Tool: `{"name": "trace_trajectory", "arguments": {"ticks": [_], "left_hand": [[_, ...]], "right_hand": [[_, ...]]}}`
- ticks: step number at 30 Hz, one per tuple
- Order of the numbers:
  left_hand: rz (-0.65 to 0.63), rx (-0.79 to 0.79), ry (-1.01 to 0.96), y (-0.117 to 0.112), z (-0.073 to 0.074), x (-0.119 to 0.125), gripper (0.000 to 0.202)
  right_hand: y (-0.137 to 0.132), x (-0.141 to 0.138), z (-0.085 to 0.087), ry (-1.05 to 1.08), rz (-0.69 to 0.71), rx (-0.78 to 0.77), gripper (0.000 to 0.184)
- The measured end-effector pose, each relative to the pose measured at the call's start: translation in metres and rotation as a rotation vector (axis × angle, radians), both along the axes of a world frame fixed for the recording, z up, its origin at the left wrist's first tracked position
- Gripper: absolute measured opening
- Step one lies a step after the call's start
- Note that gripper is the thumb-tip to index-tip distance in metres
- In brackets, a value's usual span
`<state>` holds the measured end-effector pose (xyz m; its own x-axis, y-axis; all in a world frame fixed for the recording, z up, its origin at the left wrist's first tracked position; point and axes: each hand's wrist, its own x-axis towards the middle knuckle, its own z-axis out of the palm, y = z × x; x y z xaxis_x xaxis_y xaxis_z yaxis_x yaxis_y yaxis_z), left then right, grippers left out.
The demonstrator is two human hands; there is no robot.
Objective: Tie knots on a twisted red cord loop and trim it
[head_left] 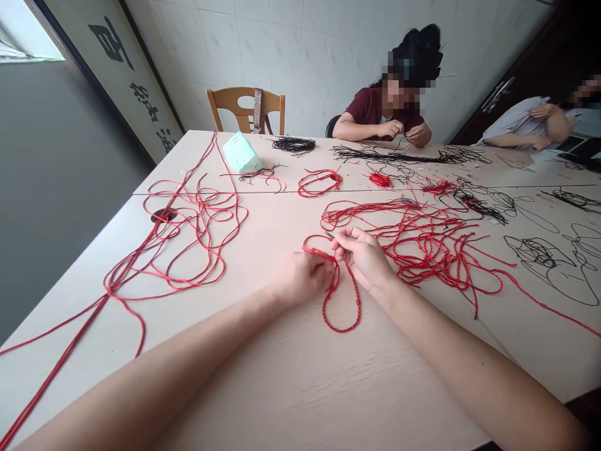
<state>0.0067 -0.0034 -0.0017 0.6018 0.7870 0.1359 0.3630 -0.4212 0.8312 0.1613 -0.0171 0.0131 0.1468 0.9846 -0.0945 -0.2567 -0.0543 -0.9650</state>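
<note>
At the near middle of the pale table (282,388), both hands meet over one twisted red cord (353,313); the left hand (305,279) is curled shut, its fingers gripping the cord where it bunches; the right hand (364,257), just beside it and nearly touching, pinches the same cord between thumb and bent fingertips. Below the hands the cord hangs down into a loop that lies flat on the table, nearer to the person.

Right of the hands sprawls a tangle of twisted red cords (432,247), one strand trailing off to the near right edge; to the left, well apart, thin red strings (188,238) lie in wide loops and run off the near left corner. Farther off sit a green tissue pack (241,152), a heap of black cords (295,145) and a wooden chair (246,108) against the wall; across the table a person in a dark red shirt (370,106) works with both hands close together; another person (530,122) sits at the far right.
</note>
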Motion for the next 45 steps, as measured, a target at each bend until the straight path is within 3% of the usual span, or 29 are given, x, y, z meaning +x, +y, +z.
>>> {"name": "trace_trajectory", "arguments": {"ticks": [4, 6, 9, 11, 14, 16, 18, 20, 22, 28, 35, 40, 43, 45], "left_hand": [[0.080, -0.367, -0.222, 0.010, 0.004, -0.009, 0.021], [0.084, -0.424, -0.261, 0.015, 0.006, -0.014, 0.025], [0.087, -0.318, -0.212, 0.015, 0.008, -0.014, 0.028], [0.089, -0.264, -0.168, 0.012, 0.008, -0.011, 0.028], [0.072, -0.174, -0.094, 0.007, 0.006, -0.007, 0.025], [0.070, 0.029, -0.035, 0.005, 0.003, -0.006, 0.020], [0.055, 0.265, 0.015, 0.004, 0.001, -0.005, 0.018], [0.043, 0.377, 0.046, 0.003, 0.000, -0.006, 0.019], [0.057, 0.313, 0.028, 0.003, 0.001, -0.008, 0.020], [0.100, -0.095, -0.161, 0.006, -0.001, -0.009, 0.027], [0.069, -0.222, -0.302, 0.008, -0.003, -0.009, 0.025], [0.117, -0.340, -0.406, 0.009, -0.003, -0.007, 0.025], [0.168, -0.430, -0.451, 0.011, 0.000, -0.006, 0.024], [0.194, -0.472, -0.478, 0.011, 0.003, -0.007, 0.024]], "right_hand": [[0.001, 0.007, 0.002, -0.023, 0.005, 0.086, 0.020], [0.001, 0.009, 0.003, -0.076, 0.026, 0.057, 0.026], [0.000, 0.007, 0.000, -0.168, 0.180, -0.029, 0.031], [-0.002, 0.002, -0.005, -0.213, 0.252, -0.006, 0.029], [-0.003, -0.005, -0.016, -0.296, 0.139, 0.104, 0.028], [-0.003, -0.008, -0.021, -0.330, 0.060, 0.134, 0.027], [-0.001, -0.008, -0.023, -0.296, 0.059, 0.123, 0.027], [0.000, -0.007, -0.020, -0.240, 0.108, 0.104, 0.028], [0.000, -0.005, -0.015, -0.224, 0.164, 0.109, 0.029], [-0.002, 0.000, -0.006, -0.303, 0.190, 0.157, 0.030], [-0.005, -0.001, -0.006, -0.311, 0.165, 0.179, 0.029], [-0.003, -0.002, -0.010, -0.369, 0.146, 0.201, 0.022], [-0.004, -0.002, 0.000, -0.385, 0.011, 0.242, 0.019], [-0.013, -0.005, 0.017, -0.386, -0.126, 0.306, 0.018]]}}
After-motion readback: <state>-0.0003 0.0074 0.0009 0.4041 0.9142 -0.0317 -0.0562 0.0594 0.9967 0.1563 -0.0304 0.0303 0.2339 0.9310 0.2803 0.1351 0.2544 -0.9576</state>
